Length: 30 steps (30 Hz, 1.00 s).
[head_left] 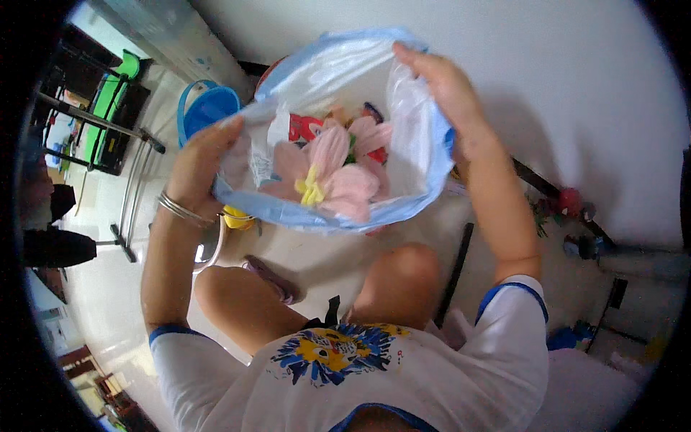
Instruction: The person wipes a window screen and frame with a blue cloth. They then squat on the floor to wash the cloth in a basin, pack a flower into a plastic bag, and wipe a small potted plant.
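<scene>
A light blue bag with a white lining (412, 137) is held up in front of me with its mouth wide apart. My left hand (210, 153) grips the rim on the left, its fingertips partly hidden by the bag wall. On the far right of the rim, my right hand (440, 83) pinches the edge, thumb and fingers closed on it. Inside lies a large pink fuzzy flower (344, 183) with a yellow centre. Behind it are more pink petals, a red packet (304, 127) and a crumpled white and blue wrapper (263, 158).
Beyond my left hand a blue bucket (211, 109) stands on the tiled floor, near a metal rack (133, 183). A yellow item (237, 218) sits below the bag. A pale wall (576, 93) rises at the right, with a red round thing (569, 201) at its foot.
</scene>
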Each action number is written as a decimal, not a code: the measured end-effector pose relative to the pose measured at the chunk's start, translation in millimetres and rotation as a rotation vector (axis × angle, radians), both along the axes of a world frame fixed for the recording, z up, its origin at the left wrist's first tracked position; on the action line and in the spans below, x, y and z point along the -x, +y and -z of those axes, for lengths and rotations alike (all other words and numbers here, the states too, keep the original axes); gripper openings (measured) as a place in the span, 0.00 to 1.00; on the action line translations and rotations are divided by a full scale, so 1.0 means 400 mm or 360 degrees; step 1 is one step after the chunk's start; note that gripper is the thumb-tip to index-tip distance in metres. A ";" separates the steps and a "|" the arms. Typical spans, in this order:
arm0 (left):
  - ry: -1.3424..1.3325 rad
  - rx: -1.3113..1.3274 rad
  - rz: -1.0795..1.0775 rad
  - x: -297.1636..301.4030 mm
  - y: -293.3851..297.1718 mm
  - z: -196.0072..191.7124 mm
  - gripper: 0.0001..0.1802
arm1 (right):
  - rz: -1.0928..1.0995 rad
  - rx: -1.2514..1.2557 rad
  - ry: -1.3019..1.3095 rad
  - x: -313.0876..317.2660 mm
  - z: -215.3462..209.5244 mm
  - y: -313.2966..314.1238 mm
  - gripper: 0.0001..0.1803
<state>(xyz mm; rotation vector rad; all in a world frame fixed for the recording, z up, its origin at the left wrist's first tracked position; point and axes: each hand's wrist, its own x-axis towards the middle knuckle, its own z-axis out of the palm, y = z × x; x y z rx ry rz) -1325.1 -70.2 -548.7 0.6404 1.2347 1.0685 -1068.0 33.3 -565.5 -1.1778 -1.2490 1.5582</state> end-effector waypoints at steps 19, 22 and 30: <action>0.0559 0.0306 -0.0354 0.050 -0.165 0.322 0.15 | -0.0494 0.0465 0.0020 0.049 0.385 -0.001 0.16; 0.0618 0.0326 -0.0447 0.078 -0.142 0.401 0.15 | -0.0655 0.0339 -0.0275 0.064 0.483 0.002 0.18; 0.0771 0.0353 -0.0560 0.142 -0.178 0.457 0.16 | -0.0192 0.0375 -0.0285 -0.184 0.597 0.167 0.22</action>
